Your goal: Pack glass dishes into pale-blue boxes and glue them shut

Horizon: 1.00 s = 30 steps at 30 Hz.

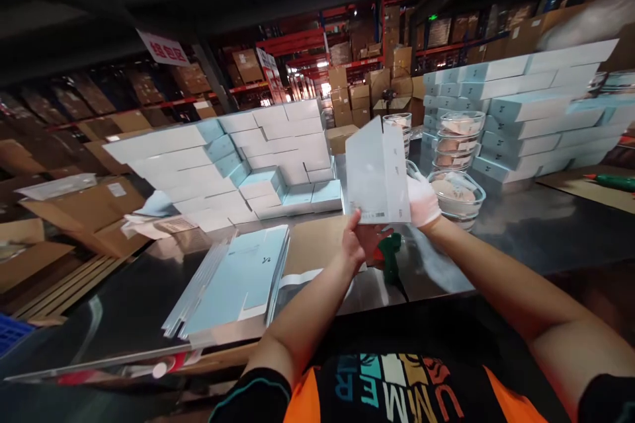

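The left hand (361,239) pinches the bottom edge and the gloved right hand (423,200) grips the right side of a pale folded box (377,175) held upright above the steel table (520,231), with flat blanks (238,281) lying left and lidded bowls (457,193) just right.

The shiny gray bench (520,238) holds many things. A pile of flat blue boxes (238,284) lies near the front. Stacks of made-up boxes (223,158) sit at the back left and more boxes (530,112) at the right. Clear bowls (459,139) stand between them.
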Available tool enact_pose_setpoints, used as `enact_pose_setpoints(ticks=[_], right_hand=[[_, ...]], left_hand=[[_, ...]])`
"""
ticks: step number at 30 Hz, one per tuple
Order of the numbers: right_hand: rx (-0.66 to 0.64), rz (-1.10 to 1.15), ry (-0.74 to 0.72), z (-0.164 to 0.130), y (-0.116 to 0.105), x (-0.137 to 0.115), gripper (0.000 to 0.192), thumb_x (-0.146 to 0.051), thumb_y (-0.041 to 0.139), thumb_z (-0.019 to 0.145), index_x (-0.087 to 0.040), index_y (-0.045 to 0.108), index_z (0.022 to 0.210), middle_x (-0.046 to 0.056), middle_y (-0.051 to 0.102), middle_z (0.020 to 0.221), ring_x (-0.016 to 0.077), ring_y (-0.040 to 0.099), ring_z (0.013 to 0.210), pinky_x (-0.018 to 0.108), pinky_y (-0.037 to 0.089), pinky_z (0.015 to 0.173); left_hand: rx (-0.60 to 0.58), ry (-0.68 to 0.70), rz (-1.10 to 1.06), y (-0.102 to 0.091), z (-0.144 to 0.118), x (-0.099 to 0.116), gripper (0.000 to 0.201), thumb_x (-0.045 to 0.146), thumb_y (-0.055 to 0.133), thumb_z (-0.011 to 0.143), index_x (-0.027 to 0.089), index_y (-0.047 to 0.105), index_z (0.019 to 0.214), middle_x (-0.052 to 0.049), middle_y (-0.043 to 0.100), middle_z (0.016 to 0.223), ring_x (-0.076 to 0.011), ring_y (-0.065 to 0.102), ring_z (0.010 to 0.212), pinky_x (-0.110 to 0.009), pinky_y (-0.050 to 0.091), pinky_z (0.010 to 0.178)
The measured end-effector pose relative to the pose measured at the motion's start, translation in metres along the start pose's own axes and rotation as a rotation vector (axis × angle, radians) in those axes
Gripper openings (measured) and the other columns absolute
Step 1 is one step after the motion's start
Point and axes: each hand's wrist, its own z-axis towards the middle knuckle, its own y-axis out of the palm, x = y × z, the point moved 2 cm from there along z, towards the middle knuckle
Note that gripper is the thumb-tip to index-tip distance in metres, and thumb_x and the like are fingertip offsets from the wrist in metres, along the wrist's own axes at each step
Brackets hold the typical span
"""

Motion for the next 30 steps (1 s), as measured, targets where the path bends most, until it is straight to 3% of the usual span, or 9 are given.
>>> enact_pose_setpoints(ticks=[5,9,13,16,19,22,25,28,30], right_hand=[[0.010,-0.032,0.025,-0.015,0.003,0.015,0.025,-0.018,0.052,0.100,-0.015,0.077,0.100,0.020,0.079,0.116,0.0302,0.068,0.106,0.045,0.053,0.099],[0.054,-0.095,0.052,-0.022,-0.006,0.015,0.032,-0.021,0.048,0.104,-0.017,0.078,0.093,0.019,0.081,0.106,0.0310,0.072,0.099,0.040,0.053,0.086],[0.097,-0.139,0.070,-0.022,-0.011,0.001,0.039,-0.028,0.047,0.105,-0.022,0.074,0.078,0.014,0.076,0.075,0.0279,0.069,0.072,0.037,0.043,0.064],[0.131,-0.140,0.084,-0.018,-0.016,-0.004,0.041,-0.030,0.046,0.104,-0.019,0.075,0.077,0.014,0.074,0.071,0.0258,0.066,0.063,0.036,0.037,0.059],[0.182,-0.133,0.151,-0.012,-0.037,0.010,0.036,-0.034,0.049,0.099,-0.019,0.079,0.084,0.014,0.076,0.074,0.0269,0.067,0.065,0.036,0.038,0.059],[0.266,-0.137,0.285,-0.009,-0.076,0.030,0.039,-0.044,0.050,0.101,-0.022,0.082,0.096,0.014,0.076,0.075,0.0326,0.070,0.069,0.040,0.043,0.059],[0.368,-0.018,0.377,-0.006,-0.119,0.033,0.040,-0.054,0.052,0.105,-0.029,0.083,0.108,0.016,0.081,0.089,0.0393,0.077,0.084,0.053,0.057,0.072],[0.490,0.239,0.384,0.001,-0.151,0.014,0.034,-0.056,0.065,0.099,-0.028,0.083,0.104,0.016,0.083,0.098,0.0402,0.080,0.093,0.061,0.061,0.085],[0.453,0.412,0.351,0.007,-0.162,-0.004,0.035,-0.060,0.070,0.096,-0.027,0.082,0.100,0.015,0.083,0.096,0.0366,0.079,0.088,0.059,0.063,0.084]], left_hand=[[0.023,0.011,-0.085,-0.023,0.032,-0.019,0.056,0.053,0.063,0.098,0.010,0.071,0.134,-0.018,0.084,0.115,-0.0368,0.078,0.114,-0.056,0.052,0.114],[-0.052,0.024,-0.097,-0.036,0.040,-0.021,0.063,0.056,0.068,0.093,0.008,0.071,0.134,-0.020,0.082,0.119,-0.0393,0.078,0.114,-0.055,0.050,0.115],[-0.065,0.026,-0.127,-0.042,0.040,-0.018,0.067,0.058,0.076,0.083,0.005,0.073,0.124,-0.022,0.082,0.106,-0.0440,0.078,0.107,-0.064,0.049,0.112],[-0.042,0.056,-0.123,-0.044,0.035,-0.012,0.069,0.060,0.079,0.079,0.005,0.073,0.120,-0.024,0.081,0.106,-0.0485,0.075,0.114,-0.069,0.049,0.111],[0.038,0.115,-0.080,-0.055,0.017,0.001,0.058,0.050,0.084,0.078,0.011,0.073,0.120,-0.021,0.081,0.115,-0.0434,0.075,0.118,-0.061,0.055,0.108],[0.164,0.183,0.000,-0.077,-0.015,0.022,0.049,0.035,0.093,0.074,0.017,0.072,0.115,-0.013,0.082,0.111,-0.0326,0.076,0.110,-0.048,0.059,0.102],[0.259,0.256,0.093,-0.098,-0.054,0.044,0.065,0.025,0.100,0.066,0.022,0.067,0.123,-0.006,0.079,0.110,-0.0247,0.075,0.102,-0.039,0.059,0.095],[0.341,0.387,0.285,-0.110,-0.089,0.056,0.091,0.024,0.103,0.057,0.027,0.058,0.136,-0.003,0.075,0.116,-0.0228,0.073,0.101,-0.035,0.059,0.090],[0.386,0.445,0.462,-0.114,-0.107,0.055,0.100,0.027,0.103,0.055,0.026,0.053,0.141,-0.006,0.073,0.122,-0.0246,0.072,0.105,-0.035,0.060,0.090]])
